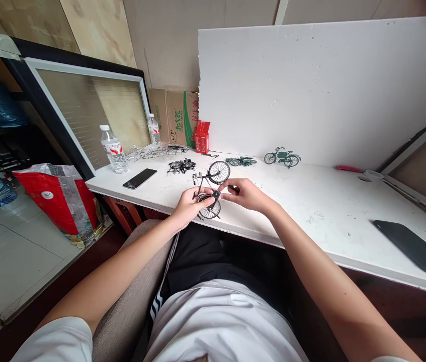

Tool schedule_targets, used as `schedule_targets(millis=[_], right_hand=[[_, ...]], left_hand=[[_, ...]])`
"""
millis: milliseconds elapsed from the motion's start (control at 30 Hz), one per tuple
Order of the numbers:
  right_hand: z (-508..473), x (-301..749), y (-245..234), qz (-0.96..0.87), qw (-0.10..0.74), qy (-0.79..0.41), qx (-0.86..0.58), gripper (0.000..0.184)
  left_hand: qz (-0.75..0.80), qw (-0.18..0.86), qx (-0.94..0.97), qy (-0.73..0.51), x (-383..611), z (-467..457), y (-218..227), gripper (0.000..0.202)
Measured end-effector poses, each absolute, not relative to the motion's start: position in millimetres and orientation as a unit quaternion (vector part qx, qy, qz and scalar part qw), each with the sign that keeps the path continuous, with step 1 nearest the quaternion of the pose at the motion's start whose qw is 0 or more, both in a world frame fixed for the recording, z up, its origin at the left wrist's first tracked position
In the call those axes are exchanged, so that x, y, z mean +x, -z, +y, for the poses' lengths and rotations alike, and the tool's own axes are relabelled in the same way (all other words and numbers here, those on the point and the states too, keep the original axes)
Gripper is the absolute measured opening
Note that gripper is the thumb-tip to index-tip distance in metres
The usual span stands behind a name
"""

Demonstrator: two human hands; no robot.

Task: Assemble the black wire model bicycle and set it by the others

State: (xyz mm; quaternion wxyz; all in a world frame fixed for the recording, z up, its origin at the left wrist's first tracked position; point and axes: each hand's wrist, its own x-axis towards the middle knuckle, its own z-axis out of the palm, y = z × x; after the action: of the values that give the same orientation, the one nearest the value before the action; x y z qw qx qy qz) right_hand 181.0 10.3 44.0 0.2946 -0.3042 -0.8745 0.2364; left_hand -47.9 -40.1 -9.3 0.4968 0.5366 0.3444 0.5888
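Observation:
My left hand [191, 205] is closed around the frame of a small black model bicycle [219, 172], holding it tilted above the front part of the table. One spoked wheel points up and away, the other down toward me. At the round chainring [216, 194], the thumb and fingertips of my right hand [246, 194] pinch the model from the right. Something dark shows under the curled right fingers, too small to make out. Behind the model lies a heap of black model parts [181, 166]. A green model bicycle [282, 157] stands farther back, and another green model [241, 161] lies flat.
On the white table [311, 201] lie a phone [140, 178] at left and a dark flat slab [412, 246] at right. Water bottles [113, 150], clear wrapping, a red box [202, 138] and a cardboard carton [175, 115] stand at the back left. A white board [322, 90] rises behind.

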Motion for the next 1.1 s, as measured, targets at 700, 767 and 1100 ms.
schedule_targets(millis=[700,767,1100], right_hand=[[10.5,181.7,-43.2,-0.876,0.294,-0.232,-0.303,0.038],[11.3,181.8,-42.6,-0.877,0.293,-0.228,-0.303,0.038],[11.7,182.3,-41.6,-0.881,0.288,-0.223,-0.302,0.036]], left_hand=[[0.342,0.501,0.54,-0.584,-47.0,-41.7,8.2,0.04],[0.341,0.501,0.539,-0.585,-46.7,-41.7,8.6,0.039],[0.344,0.504,0.534,-0.586,-46.6,-41.1,9.6,0.041]])
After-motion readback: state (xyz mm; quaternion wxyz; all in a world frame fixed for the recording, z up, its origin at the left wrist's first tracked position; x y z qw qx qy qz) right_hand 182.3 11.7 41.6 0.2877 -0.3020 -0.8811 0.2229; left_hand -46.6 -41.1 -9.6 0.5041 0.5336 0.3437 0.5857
